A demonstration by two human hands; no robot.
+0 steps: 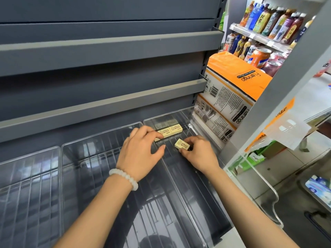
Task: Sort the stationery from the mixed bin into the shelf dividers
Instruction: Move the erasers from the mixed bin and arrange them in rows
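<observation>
Erasers, cream, boxed; clear shelf dividers, grey shelving.

Right hand (198, 154): fingers curled round one eraser (182, 144), held tilted just above the floor of the rightmost clear divider (180, 178). Left hand (141, 151): white bead bracelet (125, 178) at wrist, fingers extended, fingertips resting on the near end of the eraser row (169, 131) lying at the divider's back, just beyond both hands. Tissue packs (232, 90), orange, right of the right hand.

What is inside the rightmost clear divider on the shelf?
Two cream erasers lie at its back; the right hand holds a third eraser. The left hand covers the row's left end.
</observation>
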